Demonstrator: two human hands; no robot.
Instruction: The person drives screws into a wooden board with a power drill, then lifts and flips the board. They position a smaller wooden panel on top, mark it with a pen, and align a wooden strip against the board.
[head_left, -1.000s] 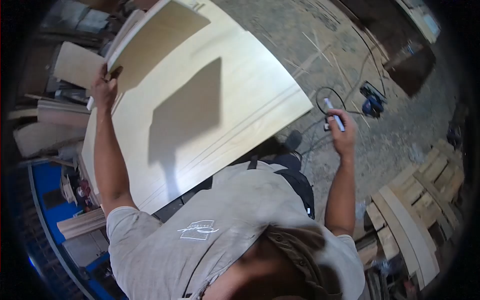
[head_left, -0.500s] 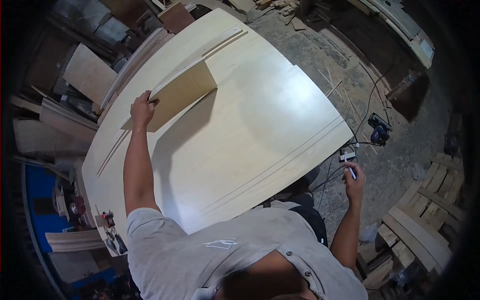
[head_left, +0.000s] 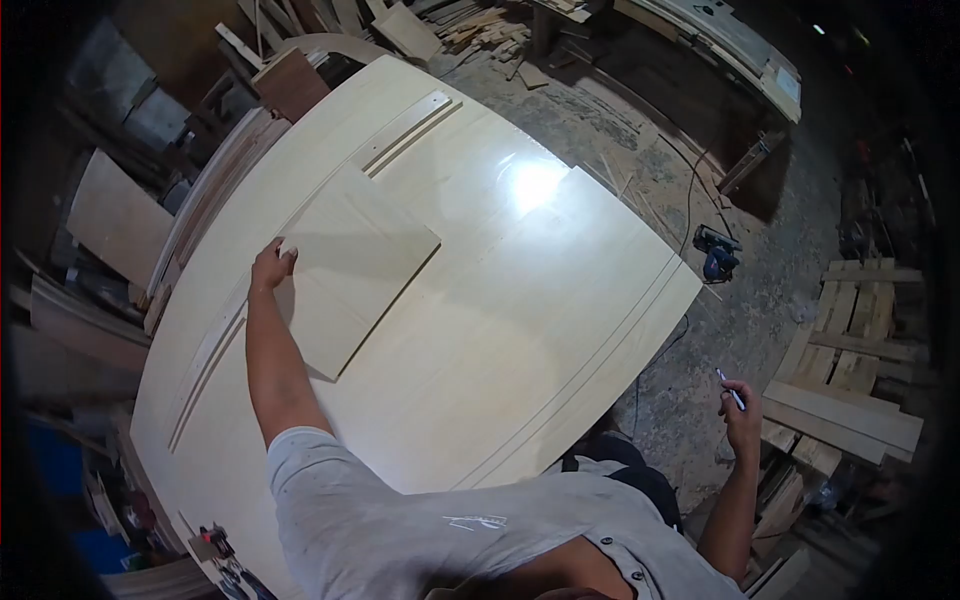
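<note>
A rectangular plywood board (head_left: 365, 265) lies flat or nearly flat on a large pale plywood sheet (head_left: 480, 350). My left hand (head_left: 273, 267) is closed on the board's far left edge, thumb on the near side; some of its fingers are hidden. The board lies over a long wooden strip (head_left: 405, 130), which shows beyond both of its ends. Out past the sheet's right side, my right hand (head_left: 741, 412) is closed round a blue and white pen (head_left: 733, 392), held in the air with its tip up and to the left.
Two parallel pencil lines run along the sheet's near right side. A power tool (head_left: 718, 252) with a cord sits on the floor to the right. Wooden pallets (head_left: 850, 330) stand at the right, scrap wood (head_left: 490, 35) at the back, and leaning panels (head_left: 115, 220) at the left.
The board has tipped from standing on edge down onto the sheet, my left hand still on it. My right hand has moved outward with the pen. The view has shifted.
</note>
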